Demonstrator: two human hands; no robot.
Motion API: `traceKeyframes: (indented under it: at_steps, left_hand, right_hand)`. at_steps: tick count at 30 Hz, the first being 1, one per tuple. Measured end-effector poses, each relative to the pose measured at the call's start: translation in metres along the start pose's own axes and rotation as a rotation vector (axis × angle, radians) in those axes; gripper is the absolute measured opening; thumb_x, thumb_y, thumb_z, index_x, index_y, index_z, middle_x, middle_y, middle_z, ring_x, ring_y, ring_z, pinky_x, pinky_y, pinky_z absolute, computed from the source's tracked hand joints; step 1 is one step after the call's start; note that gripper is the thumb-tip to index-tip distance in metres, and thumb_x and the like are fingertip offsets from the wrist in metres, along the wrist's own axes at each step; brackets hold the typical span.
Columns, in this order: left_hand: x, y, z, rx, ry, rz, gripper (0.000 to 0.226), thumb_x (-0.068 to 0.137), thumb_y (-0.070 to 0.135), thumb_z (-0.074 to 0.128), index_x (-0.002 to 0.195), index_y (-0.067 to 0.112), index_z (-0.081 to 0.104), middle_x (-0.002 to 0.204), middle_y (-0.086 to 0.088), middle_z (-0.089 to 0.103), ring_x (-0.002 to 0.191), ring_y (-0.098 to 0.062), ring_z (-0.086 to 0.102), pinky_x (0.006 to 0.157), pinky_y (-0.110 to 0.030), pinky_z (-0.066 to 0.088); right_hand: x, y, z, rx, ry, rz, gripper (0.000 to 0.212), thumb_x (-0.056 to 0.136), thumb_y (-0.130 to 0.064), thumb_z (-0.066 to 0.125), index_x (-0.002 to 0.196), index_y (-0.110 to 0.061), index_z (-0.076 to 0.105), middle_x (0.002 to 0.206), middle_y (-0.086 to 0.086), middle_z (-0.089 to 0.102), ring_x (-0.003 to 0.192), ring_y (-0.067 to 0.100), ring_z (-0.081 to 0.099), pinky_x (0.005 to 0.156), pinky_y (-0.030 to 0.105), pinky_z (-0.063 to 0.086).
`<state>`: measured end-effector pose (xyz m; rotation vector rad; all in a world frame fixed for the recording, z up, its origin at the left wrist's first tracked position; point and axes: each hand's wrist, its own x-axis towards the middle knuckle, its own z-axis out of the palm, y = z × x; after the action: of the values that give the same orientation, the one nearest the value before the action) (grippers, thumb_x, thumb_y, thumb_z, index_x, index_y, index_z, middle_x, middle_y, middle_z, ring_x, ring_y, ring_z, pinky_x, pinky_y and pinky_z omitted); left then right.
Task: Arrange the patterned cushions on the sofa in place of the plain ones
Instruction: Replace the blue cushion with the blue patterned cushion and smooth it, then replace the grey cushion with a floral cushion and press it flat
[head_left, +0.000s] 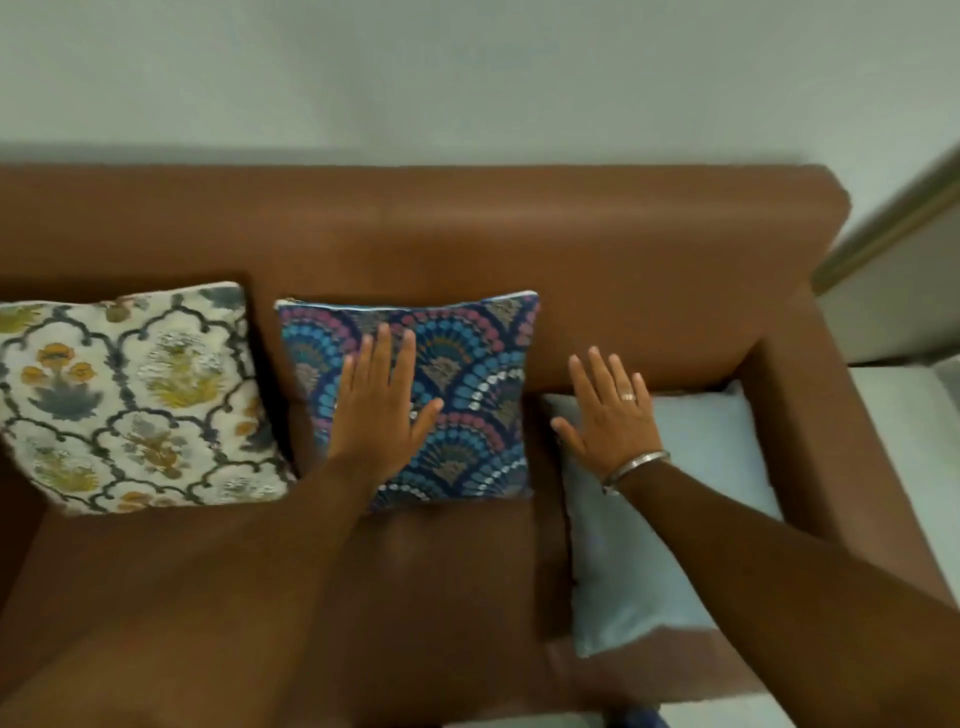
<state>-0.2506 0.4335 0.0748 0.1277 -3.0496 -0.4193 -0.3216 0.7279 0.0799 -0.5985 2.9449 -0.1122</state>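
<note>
Two patterned cushions (130, 395) upright against sofa (571, 234), left hand (382, 410) flat on blue one (467, 395)

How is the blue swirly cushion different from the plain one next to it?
The blue fan-patterned cushion is covered in blue, pink and white scallops; the plain light-blue cushion has no pattern. The patterned one leans against the sofa back; the plain one lies flat on the seat. Both are square.
</note>
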Motion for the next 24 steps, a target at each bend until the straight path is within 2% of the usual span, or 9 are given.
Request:
traceKeyframes:
  at_steps: [5, 8, 10, 13, 15, 17, 20, 22, 24]
  left_hand:
    - [-0.069, 0.143, 0.121, -0.220, -0.225, -0.095, 0.091, 0.093, 0.057, 0.052, 0.162, 0.014, 0.012, 0.169, -0.017, 0.019, 0.157, -0.036, 0.018, 0.125, -0.048, 0.014]
    - [-0.104, 0.204, 0.184, -0.413, -0.338, -0.289, 0.091, 0.093, 0.052, 0.060, 0.161, 0.007, 0.020, 0.167, -0.013, 0.023, 0.155, -0.030, 0.022, 0.126, -0.033, 0.006]
    - [-0.111, 0.237, 0.211, -0.665, -0.364, -0.492, 0.077, 0.095, 0.041, 0.065, 0.156, 0.006, 0.032, 0.163, -0.010, 0.034, 0.152, -0.029, 0.031, 0.127, -0.036, 0.016]
    - [-0.110, 0.266, 0.236, -0.883, -0.352, -0.735, 0.049, 0.098, 0.035, 0.062, 0.142, 0.018, 0.050, 0.146, -0.002, 0.054, 0.143, -0.029, 0.047, 0.111, -0.016, 0.028]
    - [-0.112, 0.269, 0.245, -0.846, -0.330, -0.792, 0.063, 0.094, 0.054, 0.059, 0.141, 0.012, 0.055, 0.145, -0.009, 0.058, 0.140, -0.030, 0.049, 0.109, -0.020, 0.026]
    - [-0.114, 0.269, 0.234, -0.845, -0.363, -0.816, 0.088, 0.081, 0.075, 0.054, 0.141, 0.011, 0.056, 0.143, -0.009, 0.061, 0.136, -0.029, 0.053, 0.108, -0.025, 0.030]
    - [-0.096, 0.259, 0.196, -1.013, -0.431, -0.870, 0.082, 0.070, 0.082, 0.065, 0.132, 0.028, 0.059, 0.133, 0.002, 0.066, 0.128, -0.020, 0.061, 0.099, -0.026, 0.045]
    - [-0.076, 0.240, 0.160, -1.248, -0.493, -0.945, 0.085, 0.060, 0.082, 0.072, 0.123, 0.025, 0.068, 0.124, -0.003, 0.072, 0.116, -0.018, 0.070, 0.085, -0.027, 0.057]
    - [-0.045, 0.219, 0.115, -1.400, -0.519, -1.012, 0.083, 0.065, 0.081, 0.068, 0.120, 0.020, 0.074, 0.118, -0.013, 0.075, 0.109, -0.029, 0.073, 0.079, -0.039, 0.062]
  right_hand:
    - [-0.083, 0.148, 0.047, 0.143, -0.141, 0.432, 0.085, 0.093, -0.053, 0.048, 0.156, -0.007, 0.013, 0.162, 0.021, 0.020, 0.149, 0.039, 0.020, 0.118, 0.049, 0.022]
    - [-0.112, 0.226, 0.066, 0.507, -0.147, 0.708, 0.091, 0.091, -0.050, 0.056, 0.155, -0.002, 0.012, 0.158, 0.029, 0.025, 0.146, 0.043, 0.025, 0.118, 0.048, 0.021]
    - [-0.123, 0.264, 0.082, 0.665, -0.238, 0.797, 0.096, 0.089, -0.054, 0.058, 0.156, -0.005, 0.010, 0.157, 0.025, 0.032, 0.143, 0.042, 0.033, 0.116, 0.047, 0.026]
    - [-0.127, 0.294, 0.110, 0.810, -0.441, 0.888, 0.096, 0.082, -0.068, 0.056, 0.153, -0.011, 0.026, 0.151, 0.019, 0.045, 0.135, 0.040, 0.046, 0.110, 0.044, 0.034]
    - [-0.129, 0.299, 0.122, 0.888, -0.502, 0.967, 0.103, 0.074, -0.079, 0.054, 0.149, -0.010, 0.035, 0.149, 0.018, 0.047, 0.132, 0.039, 0.048, 0.110, 0.045, 0.034]
    - [-0.132, 0.300, 0.121, 0.916, -0.536, 0.961, 0.112, 0.065, -0.086, 0.052, 0.146, -0.008, 0.041, 0.148, 0.017, 0.049, 0.131, 0.038, 0.050, 0.109, 0.044, 0.035]
    - [-0.126, 0.311, 0.090, 0.965, -0.574, 0.832, 0.127, 0.044, -0.092, 0.053, 0.140, -0.009, 0.051, 0.139, 0.013, 0.059, 0.123, 0.035, 0.057, 0.108, 0.044, 0.041]
    - [-0.114, 0.325, 0.053, 1.049, -0.614, 0.757, 0.123, 0.039, -0.090, 0.062, 0.134, -0.013, 0.058, 0.128, 0.009, 0.066, 0.113, 0.032, 0.065, 0.100, 0.045, 0.050]
    - [-0.095, 0.339, 0.007, 1.247, -0.652, 0.720, 0.107, 0.042, -0.084, 0.070, 0.125, -0.016, 0.066, 0.116, 0.007, 0.074, 0.098, 0.027, 0.072, 0.081, 0.037, 0.058]
